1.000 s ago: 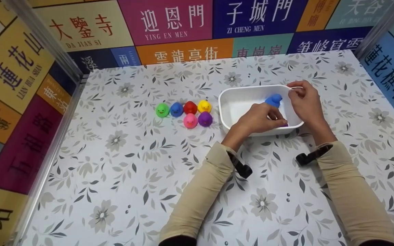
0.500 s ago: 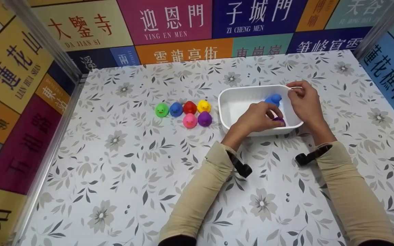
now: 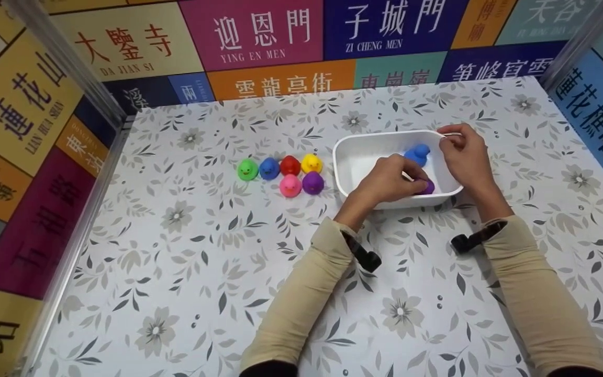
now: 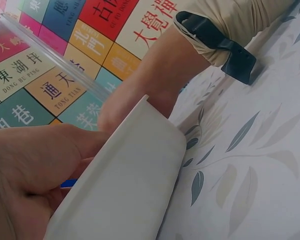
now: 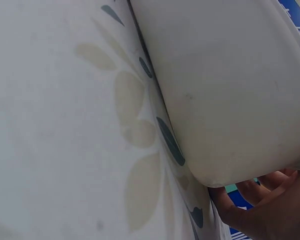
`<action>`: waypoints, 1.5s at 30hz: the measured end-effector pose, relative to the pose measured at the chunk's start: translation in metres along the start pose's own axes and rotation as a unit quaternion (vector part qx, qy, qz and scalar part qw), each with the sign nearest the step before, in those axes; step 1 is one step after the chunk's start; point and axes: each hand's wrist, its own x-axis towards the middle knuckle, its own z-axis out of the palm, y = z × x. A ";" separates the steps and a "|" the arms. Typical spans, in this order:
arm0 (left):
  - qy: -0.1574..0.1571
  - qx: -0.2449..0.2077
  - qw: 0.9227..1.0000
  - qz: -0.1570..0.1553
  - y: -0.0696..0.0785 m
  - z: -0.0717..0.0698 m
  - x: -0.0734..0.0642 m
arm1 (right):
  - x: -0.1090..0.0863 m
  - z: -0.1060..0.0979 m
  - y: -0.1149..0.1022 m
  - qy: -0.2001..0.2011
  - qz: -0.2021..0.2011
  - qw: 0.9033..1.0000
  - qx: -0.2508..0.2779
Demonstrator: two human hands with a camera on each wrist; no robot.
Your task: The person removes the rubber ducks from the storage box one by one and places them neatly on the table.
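Note:
A white plastic tub (image 3: 339,167) stands at the right of the table. My left hand (image 3: 393,179) reaches in over its near rim, fingers and thumb bent at a purple rubber duck (image 3: 428,187) and pinching its side. Part of that duck is hidden by the fingers. Behind it in the tub sits a blue rubber duck (image 3: 417,155). With curled fingers, my right hand (image 3: 468,157) grips the tub's right rim near the far corner. In the left wrist view the tub's wall (image 4: 125,165) covers the left fingertips; the right wrist view has the right fingers (image 5: 270,210) behind the tub's corner.
Left of the tub, small rubber ducks stand close together: green (image 3: 247,169), blue (image 3: 269,168), red (image 3: 290,165) and yellow (image 3: 312,164), with pink (image 3: 290,186) and purple (image 3: 313,183) in front. Sign-printed walls (image 3: 267,31) enclose the flowered tabletop (image 3: 218,293).
My left fingers have drawn in and shifted slightly left in the tub, and more of the purple duck shows beside them. The right hand and the tub have stayed in place.

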 end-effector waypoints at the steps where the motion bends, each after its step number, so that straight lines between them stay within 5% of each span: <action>1: 0.001 0.001 1.000 0.001 0.000 0.000 0.000 | 0.000 0.000 0.000 0.000 -0.001 1.000 -0.001; 9: 0.028 -0.009 0.999 -0.016 0.002 -0.002 -0.003 | 0.000 0.001 -0.001 -0.003 -0.002 1.000 -0.003; 17: 0.062 -0.032 0.996 0.047 0.003 -0.008 -0.007 | 0.003 0.000 0.006 0.004 -0.014 1.000 0.004; 35: 0.119 -0.058 0.988 0.080 -0.008 -0.037 -0.036 | -0.001 0.000 -0.003 0.004 0.015 1.000 -0.016; 45: 0.175 -0.005 0.975 0.135 -0.023 -0.051 -0.058 | -0.003 0.001 -0.002 0.004 0.001 1.000 -0.017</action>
